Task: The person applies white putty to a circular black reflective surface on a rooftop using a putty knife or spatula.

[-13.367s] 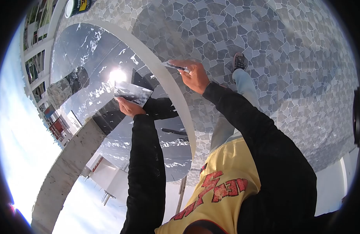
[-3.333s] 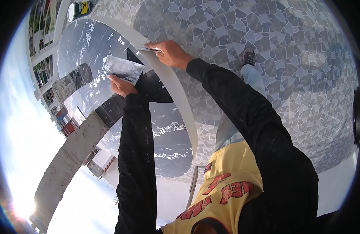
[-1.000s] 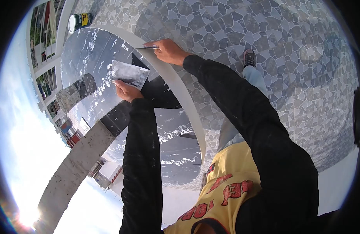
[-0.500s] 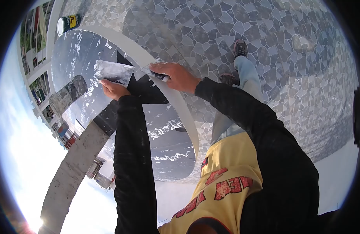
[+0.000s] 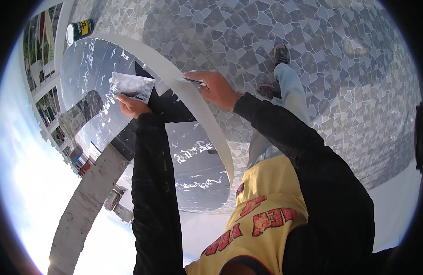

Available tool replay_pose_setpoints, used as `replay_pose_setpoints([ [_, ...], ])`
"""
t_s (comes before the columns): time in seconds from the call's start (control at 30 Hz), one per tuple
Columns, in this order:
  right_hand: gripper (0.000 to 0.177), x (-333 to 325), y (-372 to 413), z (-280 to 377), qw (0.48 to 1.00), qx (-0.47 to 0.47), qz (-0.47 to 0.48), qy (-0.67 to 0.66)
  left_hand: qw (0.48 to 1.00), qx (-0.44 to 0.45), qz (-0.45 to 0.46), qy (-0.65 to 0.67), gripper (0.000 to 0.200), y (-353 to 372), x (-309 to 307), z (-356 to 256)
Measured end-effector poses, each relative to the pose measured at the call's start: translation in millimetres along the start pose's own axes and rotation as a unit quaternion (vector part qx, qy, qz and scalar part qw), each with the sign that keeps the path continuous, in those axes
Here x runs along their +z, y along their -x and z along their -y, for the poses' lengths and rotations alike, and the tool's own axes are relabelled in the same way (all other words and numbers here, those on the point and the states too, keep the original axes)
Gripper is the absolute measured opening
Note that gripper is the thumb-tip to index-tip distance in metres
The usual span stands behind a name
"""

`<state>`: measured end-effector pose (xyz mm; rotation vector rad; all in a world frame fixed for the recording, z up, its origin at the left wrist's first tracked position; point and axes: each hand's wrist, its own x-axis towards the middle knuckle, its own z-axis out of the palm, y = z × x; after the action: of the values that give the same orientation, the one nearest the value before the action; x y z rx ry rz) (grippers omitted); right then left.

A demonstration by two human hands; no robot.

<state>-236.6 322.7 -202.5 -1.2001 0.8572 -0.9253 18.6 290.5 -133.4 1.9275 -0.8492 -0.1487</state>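
Note:
My left hand (image 5: 132, 106) grips a flat, pale plate (image 5: 132, 86) smeared with white and grey paste, held over a dark grey surface (image 5: 193, 137) with white streaks. To the right, my right hand (image 5: 216, 88) is closed around a small, thin-edged scraper (image 5: 193, 80). The scraper is seen nearly edge-on, by the curved pale rim (image 5: 204, 117) of the surface. A gap separates the two tools. Black patches (image 5: 170, 107) show on the surface between and below my hands.
A green and yellow can (image 5: 80, 31) lies at the upper left, beside a white railing (image 5: 51, 81). A rough concrete beam (image 5: 90, 197) runs down at the lower left. Stone-patterned flooring (image 5: 349, 82) spreads to the right, with my shoes (image 5: 281, 55) on it.
My right hand has moved slightly to the right, and the scraper has turned to a thinner, more edge-on view. My left hand and the plate have shifted slightly left.

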Motion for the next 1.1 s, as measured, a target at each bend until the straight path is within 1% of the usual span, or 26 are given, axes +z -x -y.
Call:
replay_pose_setpoints([
  [0.1, 0.049, 6, -41, 6, 1.000, 0.003, -0.021, -0.020, 0.999, 0.009, -0.002, -0.039, 0.052, -3, -3, 4],
  [0.17, 0.050, 10, -56, 8, 0.999, -0.040, -0.016, 0.024, 0.999, 0.016, -0.011, -0.034, 0.052, -2, 0, 3],
  [0.2, 0.050, 12, -57, 8, 0.999, -0.038, -0.016, 0.025, 0.999, 0.022, -0.021, -0.031, 0.052, 1, 1, 1],
  [0.27, 0.053, 15, -57, 6, 0.996, -0.063, 0.013, 0.055, 0.999, 0.019, -0.010, -0.025, 0.051, -1, -1, 3],
  [0.33, 0.055, 20, -46, 3, 0.996, -0.065, 0.008, 0.059, 1.000, 0.017, -0.002, -0.017, 0.050, -4, -3, 7],
  [0.4, 0.057, 22, -32, 5, 0.996, -0.066, 0.002, 0.063, 0.998, 0.013, 0.000, -0.053, 0.054, -3, -5, 6],
  [0.47, 0.062, 21, -17, 6, 0.994, -0.062, 0.012, 0.089, 0.999, 0.010, -0.006, -0.039, 0.055, -2, -1, 5],
  [0.5, 0.062, 21, -8, 6, 0.994, -0.059, 0.010, 0.090, 0.999, 0.008, -0.014, -0.028, 0.058, -1, 0, 3],
  [0.57, 0.068, 25, 8, 5, 0.995, -0.053, 0.013, 0.087, 1.000, 0.000, -0.007, -0.025, 0.059, -3, -1, 4],
  [0.63, 0.069, 27, 27, 5, 0.995, -0.049, 0.010, 0.089, 1.000, -0.009, 0.000, -0.024, 0.060, -3, -1, 9],
  [0.67, 0.070, 27, 37, 5, 0.995, -0.048, 0.010, 0.092, 0.999, -0.001, -0.011, -0.036, 0.060, 1, 2, 2],
  [0.73, 0.069, 30, 59, 4, 0.996, -0.044, 0.007, 0.078, 0.999, 0.008, -0.020, -0.049, 0.059, 3, 2, -4],
  [0.8, 0.067, 22, 78, 9, 0.997, -0.043, 0.005, 0.065, 0.998, -0.005, -0.008, -0.065, 0.059, 3, 0, -5],
  [0.87, 0.062, 8, 87, 16, 0.994, -0.016, 0.054, 0.098, 0.998, 0.004, -0.017, -0.059, 0.058, 1, 3, -2],
  [0.9, 0.062, 8, 82, 17, 0.994, -0.018, 0.055, 0.096, 0.998, 0.011, -0.026, -0.055, 0.057, -2, 2, 0],
  [0.97, 0.059, 2, 65, 12, 0.999, 0.021, -0.002, 0.045, 0.998, 0.010, -0.021, -0.050, 0.056, 0, 2, -1],
  [1.0, 0.059, 3, 51, 12, 0.999, 0.019, 0.003, 0.044, 0.999, 0.009, -0.016, -0.045, 0.056, 1, 0, -1],
  [1.07, 0.057, 13, 11, 14, 0.998, -0.007, -0.063, 0.019, 0.998, 0.023, -0.016, -0.058, 0.055, -1, -2, 3],
  [1.1, 0.057, 17, -7, 14, 0.998, -0.009, -0.061, 0.017, 0.997, 0.038, -0.010, -0.072, 0.054, -3, -3, 5],
])
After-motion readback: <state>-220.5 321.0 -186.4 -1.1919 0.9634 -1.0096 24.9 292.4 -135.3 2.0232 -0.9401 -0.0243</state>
